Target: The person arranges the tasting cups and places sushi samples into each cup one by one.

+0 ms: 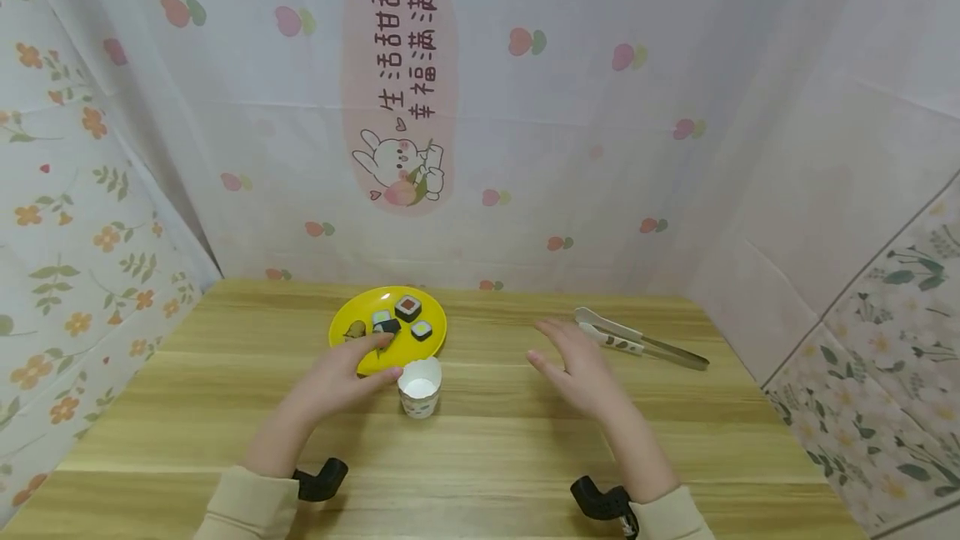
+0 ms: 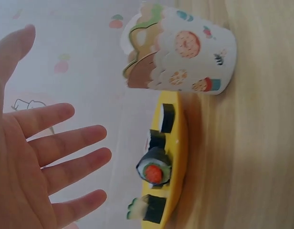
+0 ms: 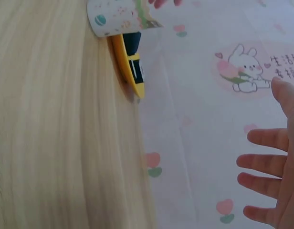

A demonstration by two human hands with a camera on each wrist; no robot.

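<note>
My left hand hovers over the front of the yellow plate, fingers spread and holding nothing. Its thumb tip overlaps the rim of a white paper baking cup in the head view; the left wrist view shows the hand apart from that cup. Toy sushi pieces lie on the plate, among them a cone-shaped roll with a red centre. Partly hidden behind the left fingers is the plate's front left. My right hand, fingers extended, holds nothing and is nearest the tongs.
The wooden table ends at a printed cloth backdrop behind the plate. Floral cloth hangs at the left, and more cloth borders the right side. The tongs' metal arms point toward the right edge.
</note>
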